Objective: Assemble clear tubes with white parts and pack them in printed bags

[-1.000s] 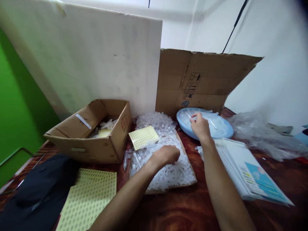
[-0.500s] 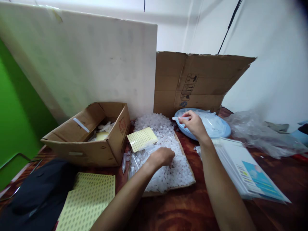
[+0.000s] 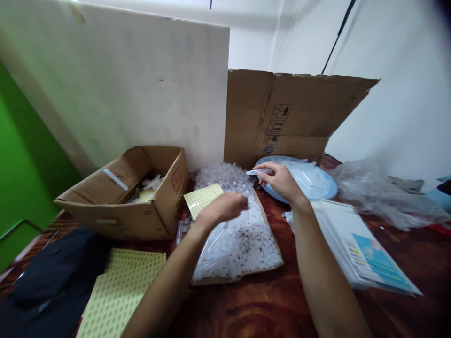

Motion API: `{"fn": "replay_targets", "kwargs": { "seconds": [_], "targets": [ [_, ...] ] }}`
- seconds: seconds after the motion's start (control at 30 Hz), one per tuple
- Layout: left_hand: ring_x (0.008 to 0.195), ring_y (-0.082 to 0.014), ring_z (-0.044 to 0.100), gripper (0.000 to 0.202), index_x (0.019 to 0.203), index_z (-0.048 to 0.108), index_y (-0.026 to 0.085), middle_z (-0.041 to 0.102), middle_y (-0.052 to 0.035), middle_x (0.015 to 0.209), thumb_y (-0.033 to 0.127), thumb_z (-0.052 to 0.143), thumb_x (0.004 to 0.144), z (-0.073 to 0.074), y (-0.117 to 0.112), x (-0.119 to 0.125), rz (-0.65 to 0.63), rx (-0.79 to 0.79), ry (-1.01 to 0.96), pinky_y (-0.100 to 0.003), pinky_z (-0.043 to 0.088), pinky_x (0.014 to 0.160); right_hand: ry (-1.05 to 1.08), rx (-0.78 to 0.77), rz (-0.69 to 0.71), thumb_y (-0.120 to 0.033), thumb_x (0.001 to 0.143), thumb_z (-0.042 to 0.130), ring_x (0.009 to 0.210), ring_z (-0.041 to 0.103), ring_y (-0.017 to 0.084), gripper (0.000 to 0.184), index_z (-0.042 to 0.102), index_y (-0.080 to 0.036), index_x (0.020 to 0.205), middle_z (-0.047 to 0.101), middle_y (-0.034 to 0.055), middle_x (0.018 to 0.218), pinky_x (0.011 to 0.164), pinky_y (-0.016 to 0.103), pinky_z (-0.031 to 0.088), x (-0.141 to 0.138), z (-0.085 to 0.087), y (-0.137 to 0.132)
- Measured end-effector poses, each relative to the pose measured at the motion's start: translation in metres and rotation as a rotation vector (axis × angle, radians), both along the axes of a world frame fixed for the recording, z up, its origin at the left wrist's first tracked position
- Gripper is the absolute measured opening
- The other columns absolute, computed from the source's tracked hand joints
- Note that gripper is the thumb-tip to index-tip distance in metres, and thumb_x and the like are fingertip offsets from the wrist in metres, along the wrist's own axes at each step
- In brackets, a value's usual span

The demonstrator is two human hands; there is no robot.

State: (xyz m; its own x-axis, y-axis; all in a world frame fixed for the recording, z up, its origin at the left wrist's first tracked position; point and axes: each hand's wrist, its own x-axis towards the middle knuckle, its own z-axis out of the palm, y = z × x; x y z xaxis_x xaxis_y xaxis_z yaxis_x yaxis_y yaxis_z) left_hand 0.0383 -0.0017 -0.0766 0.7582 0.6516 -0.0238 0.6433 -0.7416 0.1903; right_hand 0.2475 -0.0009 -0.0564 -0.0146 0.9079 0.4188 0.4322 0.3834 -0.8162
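Observation:
In my right hand (image 3: 280, 182) a slim clear plastic tube (image 3: 254, 172) is pinched between thumb and fingers, pointing left, just in front of the blue basin (image 3: 326, 195). My left hand (image 3: 225, 206), a little blurred, is closed, fingertips together over the heap of small white plastic pieces (image 3: 229, 249); what they hold, if anything, is too small to make out. Those pieces cover a flat cardboard sheet (image 3: 276, 266). Under and beside my left hand lie more clear tubes (image 3: 213, 246) and a yellow sheet of small round stickers (image 3: 200, 199).
A cardboard box (image 3: 123, 218) stands at the left, yellow sticker sheets (image 3: 120, 291) and a black cloth item (image 3: 52, 281) in front of it. On the right lie a stack of printed bags (image 3: 366, 253) and crumpled clear plastic (image 3: 380, 197). A cardboard panel (image 3: 299, 112) leans behind.
My left hand has lifted off the white pieces and moved up and slightly left. My right hand keeps the tube near the basin, shifted slightly left.

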Motion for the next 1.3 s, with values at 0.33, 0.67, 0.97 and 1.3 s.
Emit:
{"fn": "replay_targets", "kwargs": {
  "seconds": [0.33,0.67,0.97,1.3],
  "targets": [
    [0.08,-0.0192,0.069,0.023,0.102,0.074,0.023,0.078,-0.0048,0.095,0.033,0.054,0.103,0.042,-0.003,-0.041,0.265,0.231,-0.284,-0.028,0.045,0.068,0.059,-0.005,0.212,-0.035,0.086,0.071,0.065,0.063,0.015,0.021,0.076,-0.02,0.101,0.071,0.0037,0.093,0.062,0.029,0.052,-0.02,0.011,-0.01],
    [0.077,-0.0211,0.07,0.019,0.103,0.065,0.02,0.077,-0.006,0.091,0.029,0.048,0.106,0.042,-0.01,-0.028,0.247,0.404,-0.339,-0.029,0.041,0.063,0.146,0.005,0.253,-0.035,0.089,0.072,0.066,0.068,0.018,0.02,0.067,-0.018,0.099,0.07,0.0003,0.07,0.067,0.031,0.054,-0.026,0.015,-0.02],
    [0.069,-0.0142,0.064,0.02,0.093,0.065,0.015,0.074,-0.005,0.083,0.002,0.05,0.094,0.048,-0.022,-0.024,0.15,0.526,-0.577,-0.026,0.043,0.063,0.276,0.134,0.199,-0.045,0.082,0.083,0.054,0.061,0.016,0.03,0.063,-0.022,0.086,0.063,-0.0008,0.069,0.051,0.03,0.051,-0.041,0.027,-0.032],
    [0.062,-0.0113,0.068,0.019,0.088,0.071,0.016,0.075,-0.0019,0.072,0.023,0.059,0.1,0.061,-0.032,-0.022,0.104,0.338,-1.038,-0.022,0.053,0.062,0.474,0.145,0.285,-0.045,0.088,0.077,0.05,0.047,0.012,0.025,0.064,-0.024,0.09,0.054,-0.0041,0.062,0.048,0.026,0.037,-0.052,0.029,-0.036]
  ]
}}
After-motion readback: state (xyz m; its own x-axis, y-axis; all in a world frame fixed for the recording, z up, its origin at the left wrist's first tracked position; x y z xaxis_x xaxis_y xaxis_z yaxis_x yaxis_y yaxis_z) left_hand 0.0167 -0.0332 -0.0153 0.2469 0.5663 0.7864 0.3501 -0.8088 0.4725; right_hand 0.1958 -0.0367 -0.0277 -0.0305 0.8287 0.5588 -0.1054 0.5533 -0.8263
